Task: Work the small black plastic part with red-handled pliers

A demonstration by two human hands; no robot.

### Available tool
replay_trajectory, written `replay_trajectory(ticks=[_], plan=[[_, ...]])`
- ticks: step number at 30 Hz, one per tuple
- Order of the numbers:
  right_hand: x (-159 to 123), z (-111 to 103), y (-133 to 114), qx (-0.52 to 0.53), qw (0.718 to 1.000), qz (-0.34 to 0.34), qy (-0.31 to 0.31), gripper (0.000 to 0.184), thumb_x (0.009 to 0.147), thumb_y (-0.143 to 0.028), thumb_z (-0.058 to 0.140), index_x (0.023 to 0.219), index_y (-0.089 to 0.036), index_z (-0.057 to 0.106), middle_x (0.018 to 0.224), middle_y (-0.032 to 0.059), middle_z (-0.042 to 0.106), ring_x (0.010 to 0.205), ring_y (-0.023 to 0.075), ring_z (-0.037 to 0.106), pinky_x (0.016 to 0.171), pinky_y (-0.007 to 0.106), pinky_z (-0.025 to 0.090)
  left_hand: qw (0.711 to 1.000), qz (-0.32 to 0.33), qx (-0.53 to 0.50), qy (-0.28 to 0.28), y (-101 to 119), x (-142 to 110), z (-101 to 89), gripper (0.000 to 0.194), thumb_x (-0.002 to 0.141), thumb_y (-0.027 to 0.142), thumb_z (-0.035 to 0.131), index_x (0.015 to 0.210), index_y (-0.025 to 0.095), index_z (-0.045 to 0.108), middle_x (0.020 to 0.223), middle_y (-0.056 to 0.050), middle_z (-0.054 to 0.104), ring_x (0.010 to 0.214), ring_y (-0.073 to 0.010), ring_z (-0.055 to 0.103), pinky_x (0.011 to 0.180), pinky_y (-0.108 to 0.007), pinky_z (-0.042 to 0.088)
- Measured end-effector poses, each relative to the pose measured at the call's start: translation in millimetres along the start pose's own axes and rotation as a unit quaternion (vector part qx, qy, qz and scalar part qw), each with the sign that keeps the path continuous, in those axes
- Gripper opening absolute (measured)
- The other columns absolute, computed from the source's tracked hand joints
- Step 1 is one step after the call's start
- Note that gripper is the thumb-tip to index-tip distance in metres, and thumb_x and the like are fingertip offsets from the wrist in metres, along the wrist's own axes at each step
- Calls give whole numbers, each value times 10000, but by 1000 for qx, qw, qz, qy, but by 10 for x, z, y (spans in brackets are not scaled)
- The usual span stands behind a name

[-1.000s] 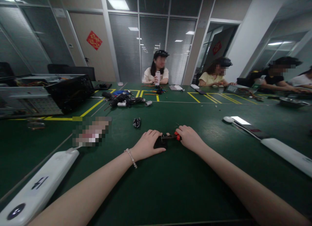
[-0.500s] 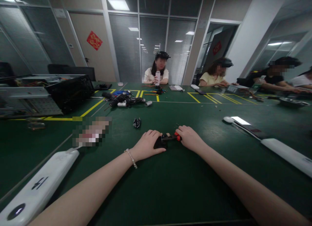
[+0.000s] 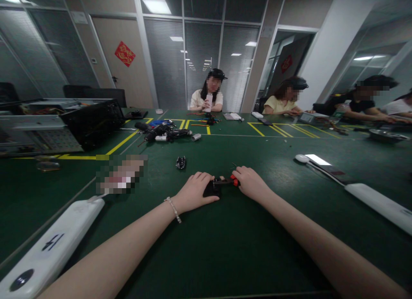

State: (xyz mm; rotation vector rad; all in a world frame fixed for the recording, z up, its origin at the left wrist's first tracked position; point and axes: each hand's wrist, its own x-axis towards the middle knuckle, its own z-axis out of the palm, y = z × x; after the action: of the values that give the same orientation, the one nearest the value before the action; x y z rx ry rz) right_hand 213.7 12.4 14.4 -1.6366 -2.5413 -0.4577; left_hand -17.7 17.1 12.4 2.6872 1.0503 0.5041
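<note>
My left hand (image 3: 194, 191) is closed around a small black part (image 3: 211, 190) low on the table, fingers on its far side and thumb on its near side. My right hand (image 3: 252, 183) is closed on red-handled pliers (image 3: 234, 180), whose dark jaws point left and meet the top of the black part. What the jaws grip is too small to make out. A pale piece shows just beyond the jaws, and a thin wire-like bit (image 3: 234, 165) sticks up beside my right fingers. Farther off to the left lies a small black and silver part (image 3: 180, 162).
An opened computer case (image 3: 90, 123) stands at the left. A heap of black tools and cables (image 3: 161, 130) lies ahead. White long devices flank my arms, left (image 3: 51, 247) and right (image 3: 380, 202). Several people sit across the green table (image 3: 206, 251), one holding a pale can (image 3: 209, 102).
My hands, the pliers and the black part stay almost in place. Across the table, the person with the can has turned their head and shifted slightly to the right.
</note>
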Motion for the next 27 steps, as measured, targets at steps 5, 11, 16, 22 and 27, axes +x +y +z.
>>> replay_trajectory(ticks=[5,11,16,22,27], plan=[[-1,-19,0,2,1000,-12,-3,296,663,-57,494,939,-133,569,940,98,567,855,197,505,729,306,394,1000,-3,1,-6,9,0,-8,581,738,591,484,1171,209,415,1171,-59,475,1063,-242,425,875,-383,365],[4,1,12,-1,1000,-22,0,293,650,-53,494,920,-141,562,935,94,562,849,197,497,726,305,374,1000,-1,0,-2,4,1,0,581,737,588,487,1169,206,416,1170,-66,476,1058,-250,426,869,-392,367],[8,18,12,-8,1000,-13,-3,290,648,-62,499,923,-133,563,935,95,563,854,204,496,726,308,374,1000,6,4,5,1,-2,9,558,740,574,496,1151,204,425,1156,-67,481,1037,-248,436,870,-394,359],[2,-3,-10,-8,1000,-1,-5,292,671,-82,507,954,-131,562,955,105,566,863,205,504,736,311,384,1000,3,3,0,2,-3,-5,580,741,587,485,1172,206,410,1173,-63,473,1053,-247,425,874,-395,355],[8,-5,1,-3,1000,-10,-4,289,661,-65,507,937,-129,565,940,95,565,859,200,504,732,303,386,1000,0,0,-2,8,0,-7,585,738,595,481,1167,203,414,1172,-64,475,1059,-248,424,873,-392,359]])
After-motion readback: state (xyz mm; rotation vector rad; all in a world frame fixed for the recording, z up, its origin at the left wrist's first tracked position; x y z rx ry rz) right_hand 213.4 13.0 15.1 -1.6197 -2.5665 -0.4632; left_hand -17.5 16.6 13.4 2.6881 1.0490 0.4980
